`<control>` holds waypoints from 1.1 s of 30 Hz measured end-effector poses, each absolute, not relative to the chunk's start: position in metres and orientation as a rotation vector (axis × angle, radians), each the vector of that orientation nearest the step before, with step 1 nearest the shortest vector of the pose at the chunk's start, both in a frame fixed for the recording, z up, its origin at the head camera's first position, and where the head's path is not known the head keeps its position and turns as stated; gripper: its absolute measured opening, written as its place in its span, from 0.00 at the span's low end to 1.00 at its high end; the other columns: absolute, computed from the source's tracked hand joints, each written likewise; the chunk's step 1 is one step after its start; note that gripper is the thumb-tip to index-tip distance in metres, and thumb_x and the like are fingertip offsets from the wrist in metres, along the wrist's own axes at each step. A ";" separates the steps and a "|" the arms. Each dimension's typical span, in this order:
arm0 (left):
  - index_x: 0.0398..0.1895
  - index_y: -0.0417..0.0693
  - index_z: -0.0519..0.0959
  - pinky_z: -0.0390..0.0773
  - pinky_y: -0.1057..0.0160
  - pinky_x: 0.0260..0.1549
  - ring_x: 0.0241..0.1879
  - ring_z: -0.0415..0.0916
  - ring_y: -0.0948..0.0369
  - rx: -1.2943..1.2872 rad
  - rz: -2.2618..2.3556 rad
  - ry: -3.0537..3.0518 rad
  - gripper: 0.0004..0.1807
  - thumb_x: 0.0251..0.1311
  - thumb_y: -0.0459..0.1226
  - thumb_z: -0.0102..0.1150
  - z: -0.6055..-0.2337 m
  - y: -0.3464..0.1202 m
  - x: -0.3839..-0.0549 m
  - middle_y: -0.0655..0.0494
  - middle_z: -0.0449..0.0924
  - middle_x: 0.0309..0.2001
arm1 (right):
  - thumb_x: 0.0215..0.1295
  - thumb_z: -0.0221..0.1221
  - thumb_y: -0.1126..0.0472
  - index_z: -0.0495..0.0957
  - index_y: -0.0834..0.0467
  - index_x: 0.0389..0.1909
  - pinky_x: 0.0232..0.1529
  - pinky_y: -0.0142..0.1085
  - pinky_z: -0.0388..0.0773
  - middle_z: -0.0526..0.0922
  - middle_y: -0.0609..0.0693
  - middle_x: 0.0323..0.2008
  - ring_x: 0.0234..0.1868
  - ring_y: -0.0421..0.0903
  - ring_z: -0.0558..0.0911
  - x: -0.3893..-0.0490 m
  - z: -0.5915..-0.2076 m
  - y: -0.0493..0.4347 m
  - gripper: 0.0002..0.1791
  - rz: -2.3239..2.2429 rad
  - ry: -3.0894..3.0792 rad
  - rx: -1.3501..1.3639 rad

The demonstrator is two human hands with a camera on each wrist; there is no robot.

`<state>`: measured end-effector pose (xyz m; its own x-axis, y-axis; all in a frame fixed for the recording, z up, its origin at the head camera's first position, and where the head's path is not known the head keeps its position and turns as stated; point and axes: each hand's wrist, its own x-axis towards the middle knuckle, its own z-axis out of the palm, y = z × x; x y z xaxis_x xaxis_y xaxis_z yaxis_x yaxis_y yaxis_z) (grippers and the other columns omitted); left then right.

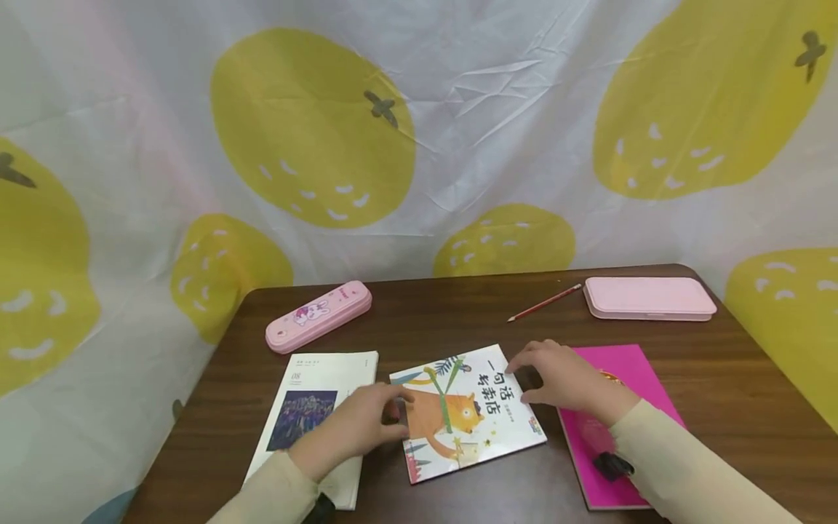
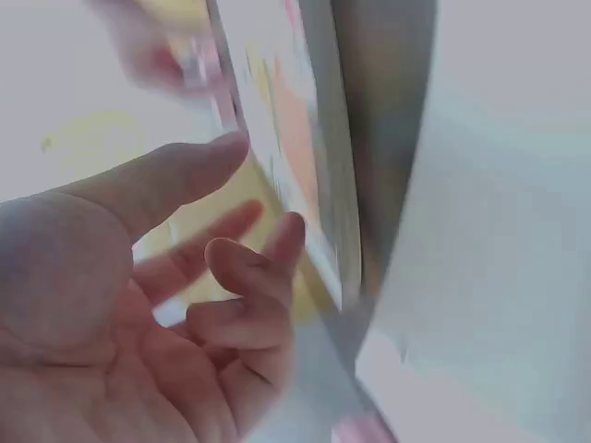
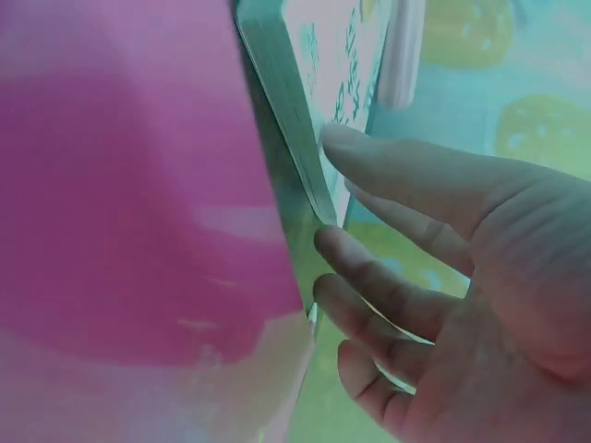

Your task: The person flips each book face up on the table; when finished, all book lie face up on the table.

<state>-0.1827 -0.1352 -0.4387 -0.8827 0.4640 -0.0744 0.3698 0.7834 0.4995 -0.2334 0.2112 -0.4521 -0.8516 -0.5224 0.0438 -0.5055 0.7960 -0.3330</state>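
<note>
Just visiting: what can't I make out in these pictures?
Head view: emblem on the magenta book, partly hidden by the right hand.
Head view: lower left corner of the white book, hidden by the left sleeve.
Left wrist view: cover details of the picture book, blurred.
Head view: far end of the right sleeve, cut off by the bottom edge.

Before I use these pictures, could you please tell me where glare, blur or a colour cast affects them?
Head view: fairly sharp, with a pale sheen on the near tabletop; left wrist view: hazy and washed out, the picture book blurred; right wrist view: a greenish cast, with reflections on the magenta book.
</note>
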 end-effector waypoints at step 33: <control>0.45 0.47 0.86 0.80 0.51 0.53 0.47 0.81 0.55 0.764 0.576 2.841 0.12 0.59 0.35 0.74 -0.455 -0.142 -0.250 0.53 0.84 0.44 | 0.45 0.81 0.51 0.85 0.44 0.45 0.48 0.49 0.78 0.83 0.41 0.42 0.46 0.47 0.82 -0.178 -0.454 0.216 0.24 -0.558 2.904 -0.888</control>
<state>-0.2503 -0.1418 -0.4553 -0.8603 0.5083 -0.0386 0.4530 0.7972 0.3990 -0.1777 0.2157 -0.4542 -0.8334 -0.5501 0.0535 -0.5308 0.7695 -0.3552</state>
